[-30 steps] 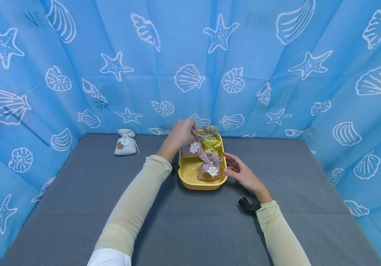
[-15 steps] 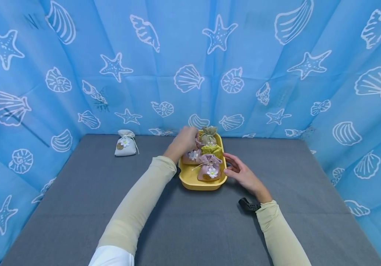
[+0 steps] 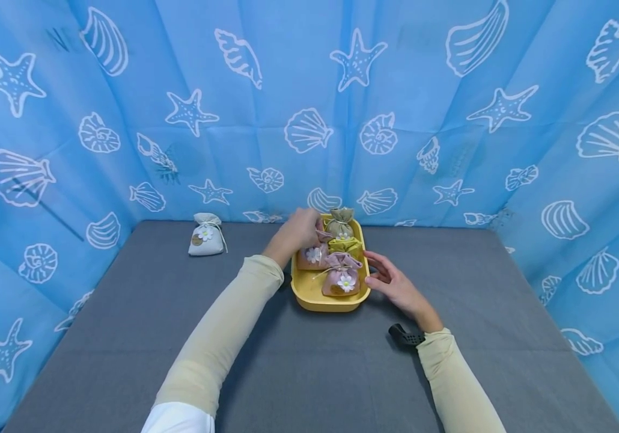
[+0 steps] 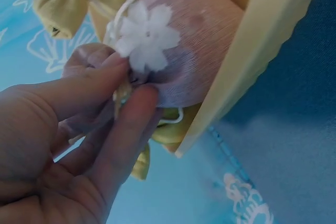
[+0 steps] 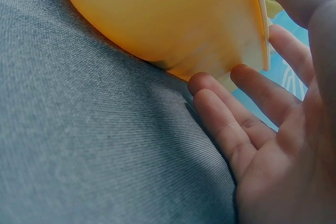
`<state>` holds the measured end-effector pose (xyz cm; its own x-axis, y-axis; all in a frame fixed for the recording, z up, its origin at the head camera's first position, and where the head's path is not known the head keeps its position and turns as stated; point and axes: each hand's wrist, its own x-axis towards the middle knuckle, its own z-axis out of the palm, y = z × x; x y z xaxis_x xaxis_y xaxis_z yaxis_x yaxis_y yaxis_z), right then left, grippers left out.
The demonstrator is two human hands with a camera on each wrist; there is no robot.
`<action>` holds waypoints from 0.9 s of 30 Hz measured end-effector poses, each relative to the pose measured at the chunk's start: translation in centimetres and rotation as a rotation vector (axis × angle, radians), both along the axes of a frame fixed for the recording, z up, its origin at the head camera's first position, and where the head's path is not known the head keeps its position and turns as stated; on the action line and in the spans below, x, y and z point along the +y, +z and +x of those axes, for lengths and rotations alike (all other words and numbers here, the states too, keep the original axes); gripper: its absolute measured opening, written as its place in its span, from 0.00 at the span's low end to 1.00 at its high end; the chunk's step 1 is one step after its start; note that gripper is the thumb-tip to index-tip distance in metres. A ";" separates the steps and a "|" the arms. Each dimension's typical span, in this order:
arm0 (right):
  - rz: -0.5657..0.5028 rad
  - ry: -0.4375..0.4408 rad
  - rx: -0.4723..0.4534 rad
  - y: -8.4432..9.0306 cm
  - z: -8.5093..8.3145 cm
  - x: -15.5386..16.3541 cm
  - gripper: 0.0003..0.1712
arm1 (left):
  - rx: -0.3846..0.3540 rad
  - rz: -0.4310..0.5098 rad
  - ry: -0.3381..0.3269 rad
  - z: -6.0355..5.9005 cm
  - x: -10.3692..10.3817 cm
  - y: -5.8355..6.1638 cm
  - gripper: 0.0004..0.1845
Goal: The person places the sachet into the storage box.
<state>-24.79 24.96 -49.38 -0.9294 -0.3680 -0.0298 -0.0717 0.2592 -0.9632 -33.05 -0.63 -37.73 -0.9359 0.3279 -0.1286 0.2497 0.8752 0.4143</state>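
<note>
In the head view my left hand [image 3: 298,230] reaches over the left side of a yellow tray [image 3: 324,305]. Its thumb and fingers pinch the gathered neck of a pink drawstring pouch [image 3: 309,258]; the left wrist view shows the white felt flower [image 4: 148,36] on that pouch, which lies against the tray wall. Beside it in the tray are a mauve pouch [image 3: 342,280] at the front, a yellow-green pouch [image 3: 347,245] and a khaki pouch [image 3: 340,224] at the back. My right hand [image 3: 395,287] touches the tray's right side with loosely spread fingers.
A white drawstring pouch [image 3: 205,239] with a flower stands alone on the grey tablecloth [image 3: 309,373] at the back left. Behind the table hangs a blue curtain [image 3: 288,72] printed with shells and starfish. A black wrist-camera mount [image 3: 405,335] sits at my right wrist.
My left hand has come down a little with the pink pouch, which sits lower in the tray than a second ago. The right hand keeps its place at the tray's side.
</note>
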 end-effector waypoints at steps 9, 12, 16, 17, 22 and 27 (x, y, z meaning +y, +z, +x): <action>0.004 0.004 0.008 0.1 0.1 0.0 0.39 | 0.017 0.030 -0.001 0.3 -1.8 1.1 0.19; 0.005 0.003 0.005 0.2 0.1 0.0 0.39 | 0.040 0.082 0.023 0.6 -2.9 1.3 0.20; 0.010 0.002 0.005 0.0 0.1 0.0 0.39 | 0.073 0.166 0.075 0.9 -4.6 1.2 0.19; 0.012 0.002 0.006 0.0 0.1 0.1 0.39 | 0.081 0.188 0.091 0.9 -5.1 1.1 0.18; 0.013 0.000 0.002 -0.1 0.1 0.1 0.39 | 0.150 0.268 0.186 0.9 -7.5 0.5 0.16; 0.016 -0.004 -0.002 0.0 0.1 0.0 0.39 | 0.225 0.314 0.278 0.6 -10.2 0.0 0.17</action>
